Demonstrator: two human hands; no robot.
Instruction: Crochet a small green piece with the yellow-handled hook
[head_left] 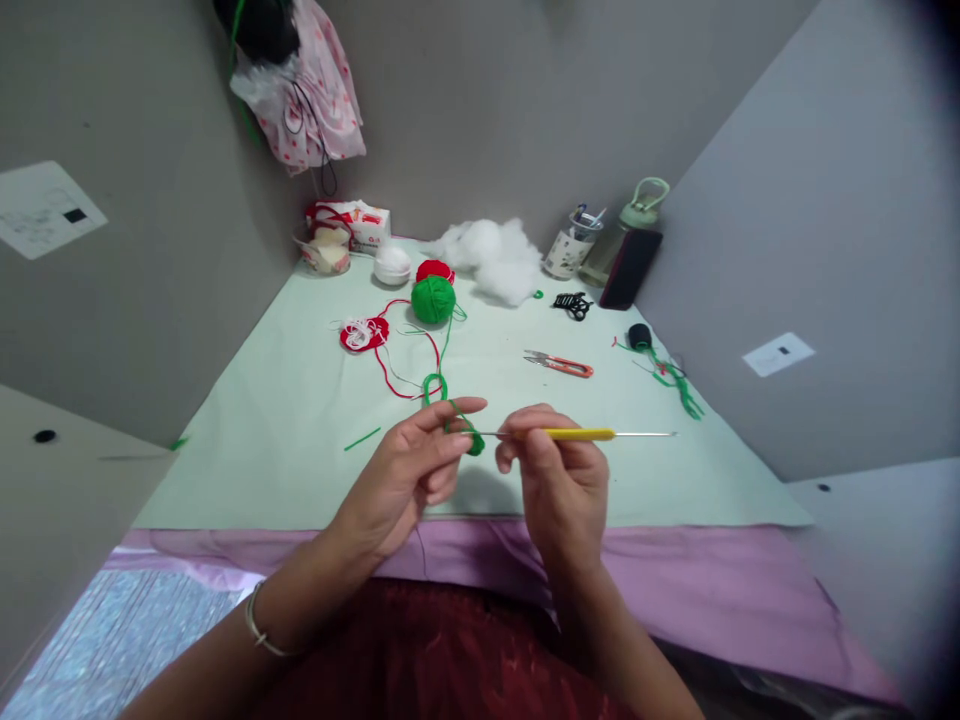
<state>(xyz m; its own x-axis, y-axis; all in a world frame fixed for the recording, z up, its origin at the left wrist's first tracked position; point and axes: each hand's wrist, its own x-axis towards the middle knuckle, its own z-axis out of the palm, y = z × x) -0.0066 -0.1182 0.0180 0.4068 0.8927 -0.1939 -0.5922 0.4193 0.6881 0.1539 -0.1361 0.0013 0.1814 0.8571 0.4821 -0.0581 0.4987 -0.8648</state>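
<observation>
My left hand (409, 470) pinches a small green crocheted piece (474, 442), and green yarn (435, 385) is looped over its forefinger. That strand runs back to a green yarn ball (433, 298) farther up the pale green table (285, 430). My right hand (559, 480) is closed round a yellow-handled crochet hook (581, 434), whose metal tip meets the green piece. Both hands hover over the table's near edge.
Red-handled snips (561, 364) lie to the right of centre. A red and white crocheted piece (364, 334), a red yarn ball (436, 268), white stuffing (491, 255), a black yarn ball (640, 337), a pen cup (571, 245) and a tissue box (352, 225) sit farther back.
</observation>
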